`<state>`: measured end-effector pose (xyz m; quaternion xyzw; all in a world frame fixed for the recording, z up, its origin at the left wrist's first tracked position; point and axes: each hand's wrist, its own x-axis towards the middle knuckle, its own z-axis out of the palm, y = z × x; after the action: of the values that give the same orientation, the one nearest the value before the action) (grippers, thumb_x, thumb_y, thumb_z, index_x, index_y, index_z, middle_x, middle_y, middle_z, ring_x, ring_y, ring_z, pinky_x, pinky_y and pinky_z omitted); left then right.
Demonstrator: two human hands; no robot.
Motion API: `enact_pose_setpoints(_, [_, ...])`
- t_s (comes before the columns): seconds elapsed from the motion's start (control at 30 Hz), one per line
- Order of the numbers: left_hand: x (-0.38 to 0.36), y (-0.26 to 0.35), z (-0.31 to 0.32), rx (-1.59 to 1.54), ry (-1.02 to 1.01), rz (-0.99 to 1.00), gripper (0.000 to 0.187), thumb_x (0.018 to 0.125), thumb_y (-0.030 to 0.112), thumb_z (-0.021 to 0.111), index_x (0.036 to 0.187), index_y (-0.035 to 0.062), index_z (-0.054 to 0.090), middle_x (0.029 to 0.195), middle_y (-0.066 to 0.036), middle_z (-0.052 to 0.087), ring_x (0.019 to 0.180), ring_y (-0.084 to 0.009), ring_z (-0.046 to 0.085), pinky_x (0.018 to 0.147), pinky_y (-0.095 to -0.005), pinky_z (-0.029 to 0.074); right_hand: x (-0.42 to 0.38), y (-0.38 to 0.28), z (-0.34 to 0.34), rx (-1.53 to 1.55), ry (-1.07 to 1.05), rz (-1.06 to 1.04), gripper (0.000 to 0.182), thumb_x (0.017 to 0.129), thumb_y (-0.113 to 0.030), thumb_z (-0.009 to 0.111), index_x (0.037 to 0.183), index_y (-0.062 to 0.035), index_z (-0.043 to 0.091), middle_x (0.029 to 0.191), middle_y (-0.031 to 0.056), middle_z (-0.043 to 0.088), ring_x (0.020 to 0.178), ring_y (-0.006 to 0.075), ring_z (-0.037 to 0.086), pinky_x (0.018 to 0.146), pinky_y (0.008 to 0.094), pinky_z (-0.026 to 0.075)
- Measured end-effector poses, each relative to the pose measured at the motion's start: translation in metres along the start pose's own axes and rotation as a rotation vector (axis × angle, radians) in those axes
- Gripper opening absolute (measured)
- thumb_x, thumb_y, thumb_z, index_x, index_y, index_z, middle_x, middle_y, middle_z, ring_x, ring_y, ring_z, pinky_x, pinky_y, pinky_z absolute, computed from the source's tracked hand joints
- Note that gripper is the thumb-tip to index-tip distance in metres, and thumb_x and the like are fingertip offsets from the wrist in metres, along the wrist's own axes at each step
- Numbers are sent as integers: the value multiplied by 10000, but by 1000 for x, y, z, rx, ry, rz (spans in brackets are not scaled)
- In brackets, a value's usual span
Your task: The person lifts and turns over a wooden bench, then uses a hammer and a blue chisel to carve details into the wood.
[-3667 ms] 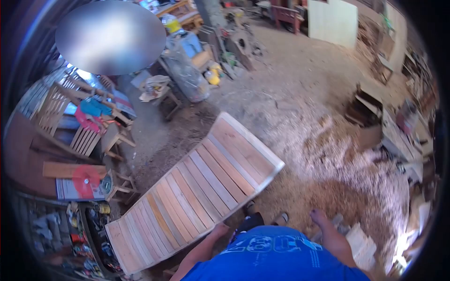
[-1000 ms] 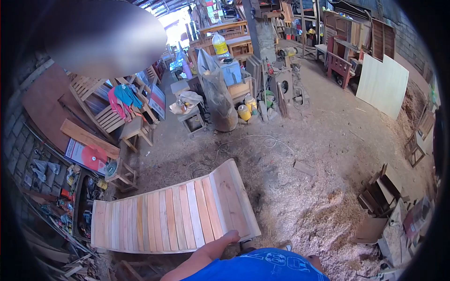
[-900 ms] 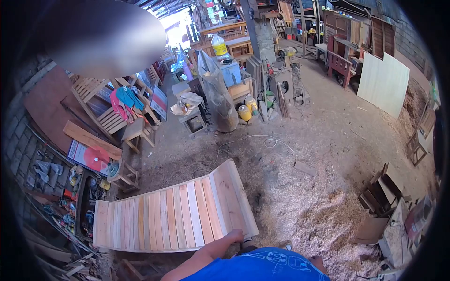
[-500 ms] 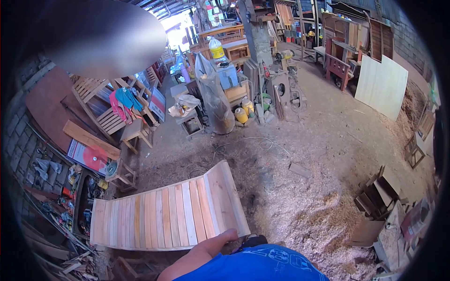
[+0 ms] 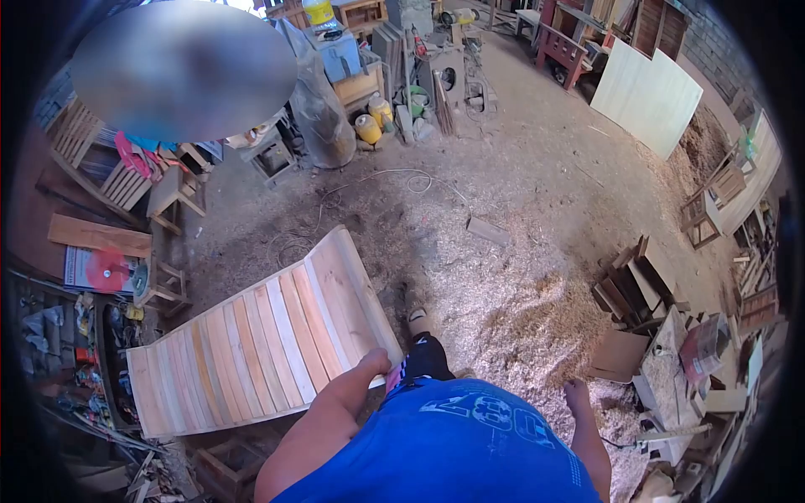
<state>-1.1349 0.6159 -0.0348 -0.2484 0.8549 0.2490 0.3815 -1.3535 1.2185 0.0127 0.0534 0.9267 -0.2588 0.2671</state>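
A long slatted wooden panel [image 5: 251, 344] with a raised frame stands at the lower left, its wide end toward the middle. My left hand [image 5: 376, 361] is closed on the near corner of that wide end, beside my leg. On the other side of my blue shirt, my right hand [image 5: 576, 394] hangs low over the wood shavings [image 5: 520, 335]. Its fingers look slightly apart and hold nothing that shows.
Dark boards [image 5: 641, 285] and scrap wood lie at the right. A thin cable [image 5: 381, 173] curls over the floor beyond the panel, near a small wood block [image 5: 488, 231]. A stool [image 5: 163, 287] and tool trough [image 5: 113, 360] stand left.
The view has tilted down and turned right. The panel's wide end has swung and now sits more slanted, with my left hand still at its corner. My right hand has come into view.
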Motion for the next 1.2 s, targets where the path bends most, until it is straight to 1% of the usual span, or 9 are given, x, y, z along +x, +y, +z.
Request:
enact_pose_setpoints(0.17, [46, -28, -36, -195, -35, -77, 408, 732, 195, 575, 1078, 4, 676, 1169, -229, 630, 1124, -371, 595, 960, -431, 472, 9, -96, -6, -109, 180, -180, 310, 865, -219, 596, 1027, 39, 653, 860, 195, 680, 748, 260, 672, 660, 397, 529])
enact_pose_setpoints(0.23, [63, -35, -50, -259, 91, -135, 415, 757, 218, 575, 1103, 7, 661, 1185, -236, 618, 1138, -367, 585, 978, -441, 457, 9, -142, 11, -50, 52, 17, 350, 854, -279, 604, 1053, 2, 669, 1006, 212, 683, 936, 331, 662, 816, 404, 513])
enact_pose_setpoints(0.27, [78, -40, -51, -309, 136, -172, 419, 768, 209, 568, 1119, -6, 647, 1199, -248, 608, 1139, -383, 581, 975, -452, 459, 43, -104, 43, -99, -14, -15, 365, 840, -321, 615, 1035, -21, 690, 999, 217, 685, 935, 348, 663, 814, 415, 518])
enact_pose_setpoints(0.43, [123, -57, -61, -432, 193, -229, 321, 762, 181, 575, 985, -12, 705, 1092, -266, 645, 1040, -400, 626, 887, -444, 512, 74, -191, 47, -181, -123, -21, 373, 826, -342, 641, 1017, -27, 698, 977, 213, 691, 931, 349, 669, 824, 415, 522])
enact_pose_setpoints(0.53, [149, -68, -71, -60, 133, 43, 208, 734, 186, 639, 894, 109, 747, 934, -211, 682, 909, -359, 671, 802, -414, 543, 63, -232, 63, -192, -216, -2, 380, 815, -358, 661, 1004, -31, 704, 961, 210, 696, 928, 350, 673, 831, 415, 524])
enact_pose_setpoints(0.67, [167, -71, -113, -22, 155, 120, 206, 697, 210, 659, 837, 89, 750, 885, -207, 687, 863, -349, 679, 764, -425, 549, 77, -271, 46, -252, -191, 50, 401, 794, -343, 681, 1021, -13, 695, 1015, 224, 686, 953, 351, 670, 842, 420, 520])
enact_pose_setpoints(0.93, [114, -65, -207, -361, 289, -40, 362, 731, 310, 641, 843, -29, 703, 954, -271, 666, 910, -405, 653, 815, -454, 514, 196, -269, 62, -360, -391, -116, 399, 786, -356, 668, 1011, -29, 702, 993, 224, 687, 954, 362, 663, 838, 421, 517])
enact_pose_setpoints(1.13, [90, -79, -125, -432, 141, -388, 488, 656, 378, 656, 908, -37, 706, 1013, -289, 654, 959, -411, 642, 841, -446, 512, 317, -324, 70, -370, -477, -334, 378, 802, -364, 648, 1001, -48, 710, 957, 197, 698, 933, 350, 669, 824, 426, 514])
enact_pose_setpoints(1.2, [79, -59, -118, -474, 122, -449, 474, 668, 339, 642, 957, -32, 701, 1033, -282, 654, 985, -396, 642, 859, -437, 510, 325, -382, 45, -376, -323, -330, 414, 764, -354, 665, 1018, -28, 689, 982, 254, 678, 951, 391, 656, 849, 438, 513])
